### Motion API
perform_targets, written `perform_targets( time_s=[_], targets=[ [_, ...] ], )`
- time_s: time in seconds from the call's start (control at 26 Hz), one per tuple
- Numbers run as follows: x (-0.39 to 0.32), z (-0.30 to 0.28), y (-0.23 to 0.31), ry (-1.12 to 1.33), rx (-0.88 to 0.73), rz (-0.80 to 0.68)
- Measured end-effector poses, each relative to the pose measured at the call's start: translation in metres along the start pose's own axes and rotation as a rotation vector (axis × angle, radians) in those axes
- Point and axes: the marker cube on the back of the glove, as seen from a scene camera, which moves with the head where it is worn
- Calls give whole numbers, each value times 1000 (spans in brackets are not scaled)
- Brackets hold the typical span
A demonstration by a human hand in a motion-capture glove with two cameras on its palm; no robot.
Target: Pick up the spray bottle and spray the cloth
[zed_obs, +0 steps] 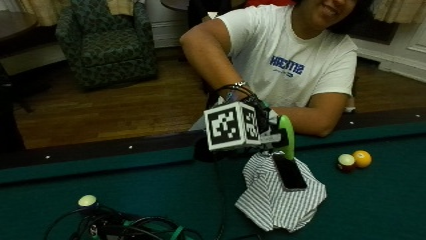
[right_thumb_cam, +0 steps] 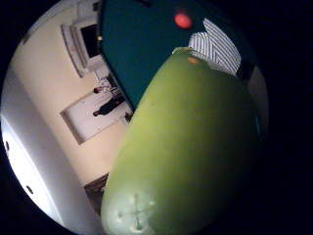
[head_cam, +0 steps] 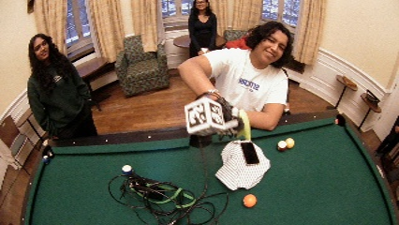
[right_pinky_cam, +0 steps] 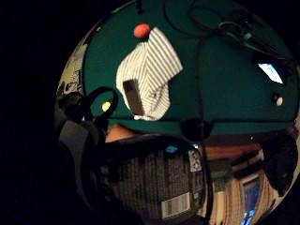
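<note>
The person's black-gloved right hand (zed_obs: 256, 125) holds a smooth, rounded light-green plastic spray bottle (zed_obs: 286, 134) in the air above the green felt pool table (zed_obs: 373, 200), near the long edge where the person leans. The fingers cannot be seen directly, but the thumb-side palm view is filled by the bottle's green body (right_thumb_cam: 190, 147), so it lies against the palm; the hand seems wrapped round it. The bottle stands roughly upright, over a crumpled white cloth with thin dark stripes (zed_obs: 279, 200) lying on the felt. A flat black rectangular object (zed_obs: 289, 172) rests on the cloth. An orange ball (head_cam: 249, 200) lies beyond the cloth.
</note>
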Motion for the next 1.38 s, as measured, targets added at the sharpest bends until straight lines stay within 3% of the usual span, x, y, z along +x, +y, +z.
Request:
perform_targets(
  time_s=[0.54, 0.85, 1.08, 1.38],
  targets=[
    [48, 85, -89, 244, -219, 319],
    [67, 109, -107, 276, -271, 373],
    [43, 90, -93, 236, -232, 269],
    [-39, 35, -38, -1, -97, -150]
  ],
)
